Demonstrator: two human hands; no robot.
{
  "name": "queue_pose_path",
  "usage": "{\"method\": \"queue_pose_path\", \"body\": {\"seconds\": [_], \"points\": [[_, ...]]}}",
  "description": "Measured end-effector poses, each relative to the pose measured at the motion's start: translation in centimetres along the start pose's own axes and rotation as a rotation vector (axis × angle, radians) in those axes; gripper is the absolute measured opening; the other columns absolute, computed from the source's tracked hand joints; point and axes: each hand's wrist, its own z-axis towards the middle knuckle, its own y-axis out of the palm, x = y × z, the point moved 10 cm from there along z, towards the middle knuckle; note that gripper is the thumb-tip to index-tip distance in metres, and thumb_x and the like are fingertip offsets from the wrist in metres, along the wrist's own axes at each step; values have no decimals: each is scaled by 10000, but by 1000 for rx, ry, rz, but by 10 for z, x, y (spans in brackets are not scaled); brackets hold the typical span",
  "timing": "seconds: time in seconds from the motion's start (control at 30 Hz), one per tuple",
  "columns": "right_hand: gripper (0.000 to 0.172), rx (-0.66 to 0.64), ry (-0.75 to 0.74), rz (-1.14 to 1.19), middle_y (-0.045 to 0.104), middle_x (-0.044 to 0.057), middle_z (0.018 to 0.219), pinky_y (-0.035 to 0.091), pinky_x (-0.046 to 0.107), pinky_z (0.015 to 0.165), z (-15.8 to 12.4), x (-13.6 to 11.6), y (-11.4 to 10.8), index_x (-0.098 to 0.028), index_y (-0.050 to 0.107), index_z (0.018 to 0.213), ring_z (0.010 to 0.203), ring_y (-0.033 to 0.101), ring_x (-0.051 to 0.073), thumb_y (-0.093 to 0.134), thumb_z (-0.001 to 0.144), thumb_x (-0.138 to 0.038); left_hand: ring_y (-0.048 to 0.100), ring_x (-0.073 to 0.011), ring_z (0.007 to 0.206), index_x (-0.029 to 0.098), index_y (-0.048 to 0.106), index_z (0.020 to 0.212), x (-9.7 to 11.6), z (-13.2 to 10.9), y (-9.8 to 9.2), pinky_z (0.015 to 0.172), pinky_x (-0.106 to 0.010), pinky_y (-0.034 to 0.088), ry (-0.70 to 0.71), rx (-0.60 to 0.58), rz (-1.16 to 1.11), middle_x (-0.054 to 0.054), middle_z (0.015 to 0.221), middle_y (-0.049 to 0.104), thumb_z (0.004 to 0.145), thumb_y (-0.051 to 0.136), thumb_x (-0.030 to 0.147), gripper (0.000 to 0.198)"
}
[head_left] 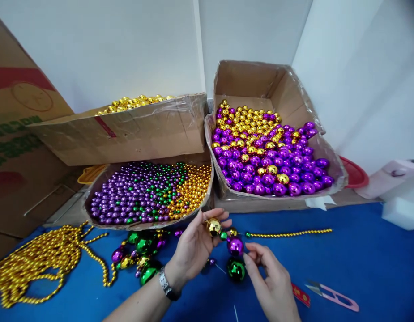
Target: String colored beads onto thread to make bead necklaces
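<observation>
My left hand [193, 250], palm turned up and a watch on its wrist, holds a shiny gold bead [214, 227] in its curled fingers. A small green bead [223, 235] and a purple bead [235, 245] follow beside it. My right hand [272, 279] pinches at the purple bead's right edge; whether thread is between the fingertips I cannot tell. Just below is a large green bead [236, 269]. A straight strand of small gold beads [290, 234] lies beyond the hands. Behind my left wrist sits a cluster of mixed large beads [144, 243].
Cardboard boxes hold small mixed beads [126, 194], purple and gold balls [277, 165] and gold balls [136, 104]. Gold bead garlands [35, 264] pile at left on the blue table [344, 264]. Pink thread snips [337, 297] and a red card [300, 295] lie at right.
</observation>
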Motion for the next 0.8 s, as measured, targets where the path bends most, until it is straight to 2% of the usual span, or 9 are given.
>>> {"method": "queue_pose_path", "body": {"seconds": [0.17, 0.27, 0.33, 0.4, 0.47, 0.57, 0.6, 0.7, 0.8], "points": [[319, -114, 316, 485, 608, 48, 840, 512, 248, 638, -2, 30, 26, -173, 577, 1065, 722, 607, 158, 586, 846, -405, 547, -286, 1105, 165, 630, 1085, 1, -3, 8, 900, -386, 421, 42, -7, 243, -150, 1209, 586, 872, 518, 356, 308], [324, -114, 455, 788, 591, 11, 792, 459, 205, 563, -6, 37, 36, -191, 573, 1033, 616, 558, 103, 661, 800, -397, 526, -278, 1134, 184, 586, 1178, 1, -8, 15, 931, -388, 406, 41, -78, 375, -148, 1251, 560, 866, 537, 330, 348], [336, -110, 507, 905, 587, 0, 785, 419, 185, 522, -7, 38, 37, -207, 580, 1017, 574, 521, 79, 706, 763, -388, 515, -284, 1147, 194, 548, 1233, 11, -9, 18, 933, -395, 411, 72, -137, 419, -147, 1274, 544, 861, 531, 371, 412], [342, -117, 536, 956, 592, 3, 809, 408, 181, 514, -7, 37, 35, -218, 590, 1005, 571, 511, 72, 731, 740, -382, 535, -284, 1118, 189, 554, 1223, 34, -4, 13, 904, -391, 436, 141, -139, 478, -148, 1239, 567, 859, 509, 425, 437], [331, -124, 546, 970, 593, 3, 809, 403, 178, 511, -6, 36, 32, -225, 599, 998, 571, 513, 71, 736, 737, -375, 581, -260, 1030, 173, 591, 1155, 68, 8, -2, 843, -352, 465, 235, -58, 681, -139, 1133, 624, 858, 500, 434, 406], [321, -129, 551, 959, 581, -2, 766, 395, 175, 499, -6, 36, 28, -224, 605, 993, 563, 512, 74, 735, 739, -370, 611, -194, 799, 160, 621, 1050, 120, 32, -26, 697, -280, 469, 384, 113, 1374, -81, 920, 675, 857, 487, 395, 332], [324, -125, 553, 952, 577, -2, 756, 393, 177, 495, -6, 36, 28, -221, 605, 991, 560, 510, 77, 736, 737, -372, 603, -192, 756, 152, 644, 991, 130, 43, -36, 674, -277, 459, 376, 129, 1478, -70, 861, 679, 833, 518, 367, 295], [340, -99, 569, 947, 577, 1, 761, 393, 184, 491, -9, 39, 26, -222, 599, 999, 555, 507, 82, 737, 732, -380, 586, -187, 669, 154, 679, 833, 152, 71, -68, 644, -274, 429, 328, 161, 1687, -39, 713, 667, 756, 590, 274, 168], [341, -81, 573, 942, 579, 2, 780, 390, 188, 488, -11, 42, 24, -232, 591, 1006, 554, 503, 84, 732, 735, -382, 597, -185, 698, 154, 675, 784, 158, 90, -94, 689, -291, 439, 257, 157, 1859, -35, 729, 667, 749, 615, 238, 109]]}}
